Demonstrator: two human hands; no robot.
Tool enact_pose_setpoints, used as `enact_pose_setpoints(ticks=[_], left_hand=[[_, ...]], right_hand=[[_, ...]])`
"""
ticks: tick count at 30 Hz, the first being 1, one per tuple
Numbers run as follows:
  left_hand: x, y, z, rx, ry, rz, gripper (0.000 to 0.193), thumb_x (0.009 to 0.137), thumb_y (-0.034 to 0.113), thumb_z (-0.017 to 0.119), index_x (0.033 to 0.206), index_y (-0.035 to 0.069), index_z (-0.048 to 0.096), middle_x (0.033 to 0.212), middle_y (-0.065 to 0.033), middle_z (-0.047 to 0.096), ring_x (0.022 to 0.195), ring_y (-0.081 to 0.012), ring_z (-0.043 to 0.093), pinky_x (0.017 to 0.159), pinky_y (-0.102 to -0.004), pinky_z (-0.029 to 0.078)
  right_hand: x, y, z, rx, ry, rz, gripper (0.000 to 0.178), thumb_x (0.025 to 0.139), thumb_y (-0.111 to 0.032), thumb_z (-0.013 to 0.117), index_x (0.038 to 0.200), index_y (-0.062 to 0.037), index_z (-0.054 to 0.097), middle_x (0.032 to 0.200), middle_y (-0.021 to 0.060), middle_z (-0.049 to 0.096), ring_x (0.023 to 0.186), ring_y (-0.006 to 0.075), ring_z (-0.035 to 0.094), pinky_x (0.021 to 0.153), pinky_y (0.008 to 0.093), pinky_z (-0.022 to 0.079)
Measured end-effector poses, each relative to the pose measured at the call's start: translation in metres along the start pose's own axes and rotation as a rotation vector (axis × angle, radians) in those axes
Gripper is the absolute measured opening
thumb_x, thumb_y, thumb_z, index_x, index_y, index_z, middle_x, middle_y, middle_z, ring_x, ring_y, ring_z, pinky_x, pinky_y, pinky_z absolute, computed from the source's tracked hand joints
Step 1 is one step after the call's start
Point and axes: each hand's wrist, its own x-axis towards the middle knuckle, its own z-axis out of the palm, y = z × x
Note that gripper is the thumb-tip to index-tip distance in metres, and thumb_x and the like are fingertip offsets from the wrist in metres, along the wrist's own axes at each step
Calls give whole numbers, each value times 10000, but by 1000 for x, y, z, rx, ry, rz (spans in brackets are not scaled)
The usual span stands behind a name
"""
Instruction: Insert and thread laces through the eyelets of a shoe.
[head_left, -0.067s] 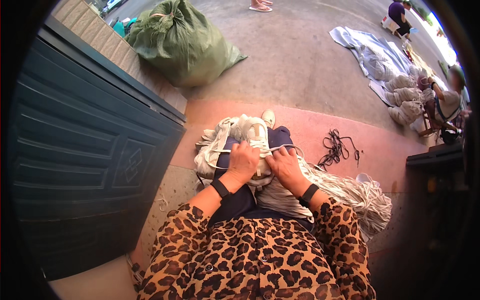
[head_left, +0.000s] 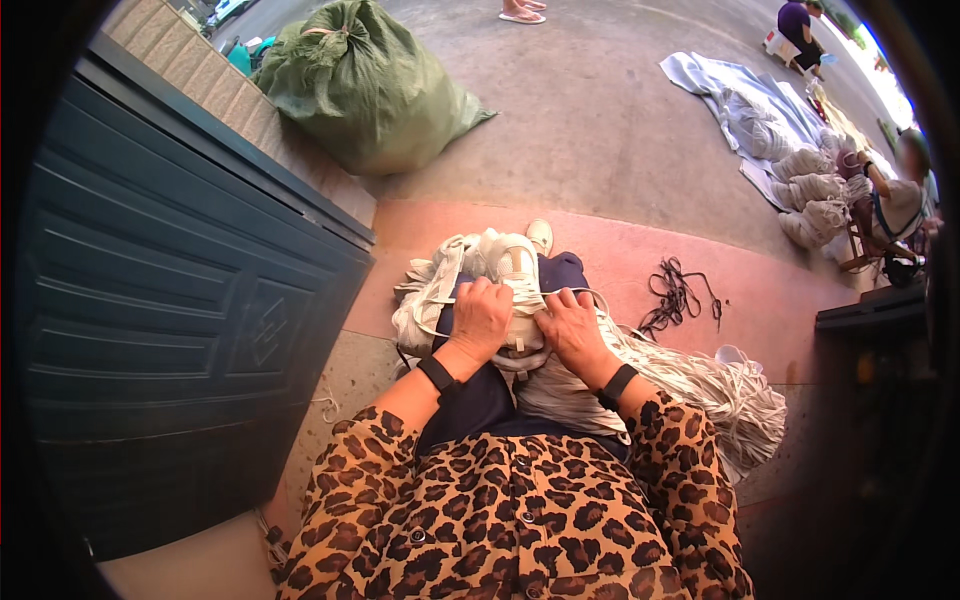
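A white and beige sneaker (head_left: pixel 516 262) lies on my lap, its toe pointing away from me. My left hand (head_left: pixel 481 318) is closed in a pinch on a pale shoelace at the left of the shoe's opening. Opposite it, my right hand (head_left: pixel 573 332) pinches a shoelace (head_left: pixel 590 293) at the right side, a loop of it showing past the fingers. The lace tips inside the fingers are hidden. A bundle of white laces (head_left: pixel 425 290) drapes over my left leg, beside the shoe. Another long bundle of off-white laces (head_left: pixel 690 385) spreads from my lap to the right.
Dark cords (head_left: pixel 680 297) lie on the pink floor strip at right. A dark panelled door (head_left: pixel 180 310) stands close on my left, with a stuffed green sack (head_left: pixel 375 90) beyond. At far right, a seated person (head_left: pixel 905 190) is beside white bundles (head_left: pixel 810 190) on a cloth.
My left hand has shifted slightly left, a little farther from the right hand. Both hands stay at the sneaker.
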Motion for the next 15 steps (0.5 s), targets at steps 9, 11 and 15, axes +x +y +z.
enact_pose_setpoints(ticks=[9,11,15], left_hand=[[23,-13,7,-786,-467,-476,81,696,76,624,749,17,609,700,-135,608,646,-217,592,614,-309,467],[28,-10,7,-667,-539,-337,127,703,95,606,800,23,642,732,-136,624,647,-224,604,629,-321,472],[28,-14,-13,-275,-413,-236,189,728,44,546,893,44,638,832,-153,632,819,-334,559,712,-394,464]], right_hand=[[52,-19,-144,1323,982,125,45,901,-7,433,945,1,438,698,53,507,608,133,502,586,259,452],[50,-14,-196,1175,1085,-62,169,936,-162,447,985,-1,433,668,44,485,555,96,457,551,228,433],[45,9,-150,1266,655,307,138,938,-165,459,941,-28,467,673,-7,457,590,61,407,543,184,361]])
